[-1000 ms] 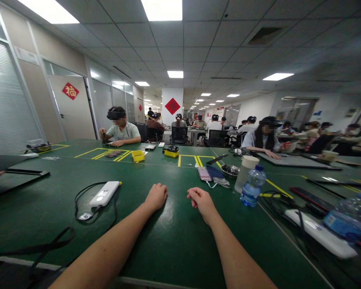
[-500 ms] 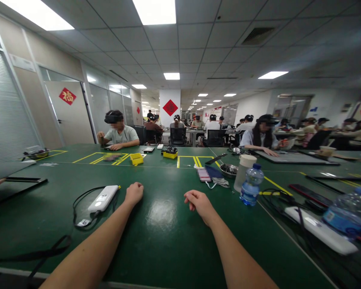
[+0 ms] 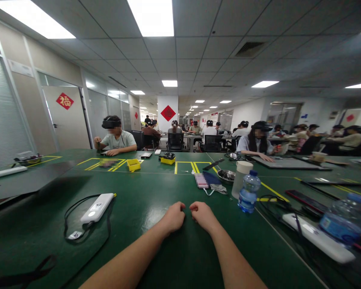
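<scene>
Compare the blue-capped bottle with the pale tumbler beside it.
The blue-capped bottle is see-through and bluish; the pale tumbler looks cloudy. The bottle narrows to a small cap, while the tumbler has a broad, cream-coloured lid. The bottle stands nearer, partly hiding the tumbler. Both are upright on the green table.

Underneath, the left grip (image 3: 175,216) and the right grip (image 3: 203,215) are hidden; the pink thing (image 3: 201,181) is blurred over.

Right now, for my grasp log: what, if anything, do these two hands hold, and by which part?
Nothing visible: the left hand and right hand are curled, apart.
</scene>
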The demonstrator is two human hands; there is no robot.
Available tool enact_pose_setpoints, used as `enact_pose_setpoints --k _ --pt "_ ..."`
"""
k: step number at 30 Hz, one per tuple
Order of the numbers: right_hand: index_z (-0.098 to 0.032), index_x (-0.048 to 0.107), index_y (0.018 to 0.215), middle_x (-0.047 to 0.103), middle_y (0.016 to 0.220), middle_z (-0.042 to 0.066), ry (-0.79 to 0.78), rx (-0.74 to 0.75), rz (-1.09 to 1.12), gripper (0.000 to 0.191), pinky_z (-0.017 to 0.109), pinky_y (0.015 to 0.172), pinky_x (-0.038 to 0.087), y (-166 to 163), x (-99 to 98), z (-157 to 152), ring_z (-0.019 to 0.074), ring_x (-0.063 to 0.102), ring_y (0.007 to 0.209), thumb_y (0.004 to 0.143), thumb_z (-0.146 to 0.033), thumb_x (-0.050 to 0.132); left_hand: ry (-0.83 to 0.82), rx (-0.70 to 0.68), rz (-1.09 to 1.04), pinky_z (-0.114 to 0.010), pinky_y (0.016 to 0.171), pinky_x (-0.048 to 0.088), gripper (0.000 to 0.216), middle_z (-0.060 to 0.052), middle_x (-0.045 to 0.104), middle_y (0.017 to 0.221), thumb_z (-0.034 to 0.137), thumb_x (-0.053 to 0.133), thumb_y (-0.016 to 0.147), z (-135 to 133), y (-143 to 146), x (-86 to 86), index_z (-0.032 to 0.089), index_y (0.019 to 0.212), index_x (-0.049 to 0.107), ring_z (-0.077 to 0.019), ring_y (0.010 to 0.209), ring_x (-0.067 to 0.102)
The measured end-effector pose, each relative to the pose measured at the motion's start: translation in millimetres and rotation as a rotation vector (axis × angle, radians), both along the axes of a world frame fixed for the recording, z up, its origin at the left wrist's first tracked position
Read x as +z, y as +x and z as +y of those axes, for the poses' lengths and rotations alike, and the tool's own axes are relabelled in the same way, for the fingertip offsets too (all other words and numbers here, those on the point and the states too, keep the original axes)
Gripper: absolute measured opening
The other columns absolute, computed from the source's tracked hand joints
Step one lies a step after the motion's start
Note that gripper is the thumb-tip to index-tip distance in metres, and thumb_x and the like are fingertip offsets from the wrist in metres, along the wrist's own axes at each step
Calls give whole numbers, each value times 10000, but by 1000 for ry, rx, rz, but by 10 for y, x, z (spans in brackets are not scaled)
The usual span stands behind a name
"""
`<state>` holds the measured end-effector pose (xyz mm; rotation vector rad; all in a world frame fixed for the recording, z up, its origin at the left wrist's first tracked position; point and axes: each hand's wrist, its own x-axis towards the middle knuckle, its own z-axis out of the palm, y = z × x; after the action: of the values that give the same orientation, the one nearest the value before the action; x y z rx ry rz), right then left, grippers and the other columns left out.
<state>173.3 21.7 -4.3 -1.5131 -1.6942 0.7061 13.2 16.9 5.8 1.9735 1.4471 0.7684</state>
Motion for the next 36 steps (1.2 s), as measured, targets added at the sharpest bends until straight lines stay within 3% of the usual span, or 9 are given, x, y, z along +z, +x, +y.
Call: enact_pose_setpoints --k 4,7,11,13,17,20,23,29,36 --pt "-155 655 844 681 809 44 -33 178 39 341 214 620 446 -62 54 -58 142 621 710 568 -33 497 59 -175 86 -274 811 405 459 -72 636 1019 35 424 658 -102 -180 59 181 1062 584 -193 946 565" --pt "-148 635 916 682 884 53 -38 349 171 341 230 687 463 -123 129 -118 149 631 789 615 -73 494 87 -342 141 -266 818 402 494 -62 617 1055 34 454 645 -167 -345 181 198 1096 572 -190 942 558" --pt "-151 644 815 676 766 45 38 193 47 227 216 615 446 -91 196 -165 132 613 678 634 -106 515 65 -486 193 -265 793 417 558 -64 574 1099 96 528 666 -238 -442 304 227 1208 504 -190 908 559" --pt "-154 630 705 642 620 27 -33 182 -35 109 200 487 398 -39 203 -181 108 558 511 674 -177 528 117 -524 227 -273 823 405 532 -61 546 1115 123 553 674 -252 -429 295 246 1191 524 -195 942 540" --pt "-160 607 653 581 483 -3 -278 291 -98 150 191 375 315 35 185 -208 89 476 369 688 -302 577 229 -503 304 -265 809 397 261 -53 538 1018 192 533 736 -225 -358 196 239 974 630 -186 910 535" --pt "-165 628 674 599 517 -6 -293 349 -170 184 194 383 306 27 178 -229 93 481 404 630 -343 652 236 -377 347 -260 738 406 197 -58 536 961 235 512 764 -178 -355 141 225 921 631 -176 821 549" --pt "-175 651 716 612 575 -21 -205 405 -233 216 188 418 306 -35 181 -253 95 499 475 553 -300 717 236 -275 352 -258 692 402 153 -54 552 889 225 527 743 -129 -400 121 204 857 626 -172 763 547" --pt "-176 642 682 605 590 -23 -70 403 -234 84 182 451 317 -150 190 -257 87 506 495 600 -187 657 140 -182 52 -212 580 383 130 3 576 716 130 523 680 -64 -424 121 168 794 576 -117 647 529" --pt "-142 616 774 640 623 14 -75 313 178 129 229 552 461 -156 270 -223 128 603 567 716 -215 527 -256 -213 -582 -225 613 454 180 -10 577 745 146 555 673 -94 -361 146 141 852 554 -117 672 598"
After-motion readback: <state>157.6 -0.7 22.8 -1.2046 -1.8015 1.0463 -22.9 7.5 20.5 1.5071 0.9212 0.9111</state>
